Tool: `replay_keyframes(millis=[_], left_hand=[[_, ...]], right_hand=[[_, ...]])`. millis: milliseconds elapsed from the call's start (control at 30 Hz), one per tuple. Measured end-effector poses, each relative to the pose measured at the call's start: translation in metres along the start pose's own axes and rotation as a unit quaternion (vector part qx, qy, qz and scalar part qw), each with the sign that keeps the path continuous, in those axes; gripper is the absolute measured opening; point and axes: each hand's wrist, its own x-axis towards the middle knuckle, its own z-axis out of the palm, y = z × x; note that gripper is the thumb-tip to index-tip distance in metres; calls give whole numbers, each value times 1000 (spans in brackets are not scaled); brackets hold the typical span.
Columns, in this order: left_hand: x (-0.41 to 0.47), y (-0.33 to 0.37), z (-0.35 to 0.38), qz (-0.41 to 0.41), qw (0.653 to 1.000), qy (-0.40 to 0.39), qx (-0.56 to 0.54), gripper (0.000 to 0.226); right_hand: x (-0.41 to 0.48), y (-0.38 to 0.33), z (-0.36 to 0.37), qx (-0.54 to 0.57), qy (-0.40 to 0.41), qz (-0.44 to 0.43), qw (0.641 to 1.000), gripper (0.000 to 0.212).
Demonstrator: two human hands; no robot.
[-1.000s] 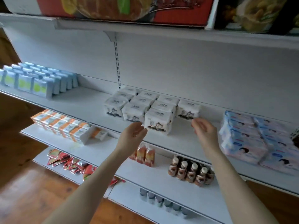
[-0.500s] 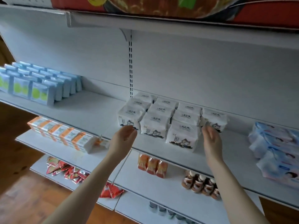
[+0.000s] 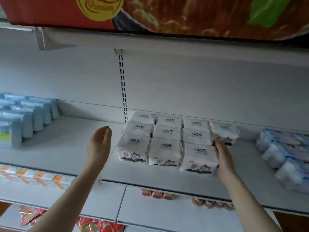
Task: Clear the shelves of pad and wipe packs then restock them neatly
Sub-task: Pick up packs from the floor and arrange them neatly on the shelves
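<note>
Body in view = 2 arms only. Left hand [image 3: 99, 144] bare; fingers slender & close-set, detail soft w/ blur. Left forearm [image 3: 71, 195] bare from wrist to btm edge of view: slim, narrow at wrist, broader toward elbow, smooth surface. Right hand [image 3: 224, 158] bare too; long thin fingers, knuckles barely marked, faint crease where it meets the wrist. Right forearm [image 3: 250, 203] same build as the other, skin uncovered all the way to btm edge. Nails on both hands too blurred to tell. Both arms look stretched & thicker near btm corners, as a wide lens gives.
</note>
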Motion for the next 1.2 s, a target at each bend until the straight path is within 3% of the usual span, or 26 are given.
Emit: replay_keyframes(millis=[167,267,433,500,600,800,1200], left_hand=[[38,-32,6,-91,981,-155,-66,55],[50,-40,19,-149,952,-235,-130,66],[55,-51,44,-162,914,-309,-205,93],[54,-51,48,-176,899,-333,-221,77],[55,-60,57,-201,878,-349,-259,59],[52,-63,67,-220,854,-370,-292,57],[70,-73,70,-189,871,-361,-272,68]], right_hand=[[-1,-1,3,59,20,42,997,28],[0,2,3,91,22,52,994,34],[7,17,0,136,-3,72,988,40],[11,19,2,143,-8,69,987,39],[16,22,4,154,1,69,986,38],[23,28,7,160,10,96,982,37],[23,24,-1,172,9,89,981,35]])
